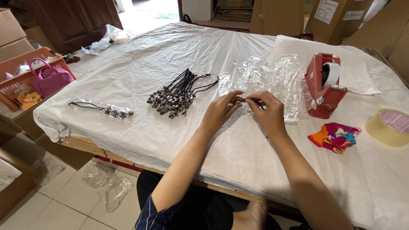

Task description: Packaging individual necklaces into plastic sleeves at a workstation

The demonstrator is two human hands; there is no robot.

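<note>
Mid-frame, the left hand [220,110] and right hand [267,111] pinch a small dark charm [244,100] over clear bags [272,79] beside a red tape dispenser [324,84].

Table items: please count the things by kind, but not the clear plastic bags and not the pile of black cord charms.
Red tape dispenser: 1
Loose roll of tape: 1
Colourful folded cloth: 1
Bagged set of charms at the left: 1
Small piece held by both hands: 1
Total: 5
</note>
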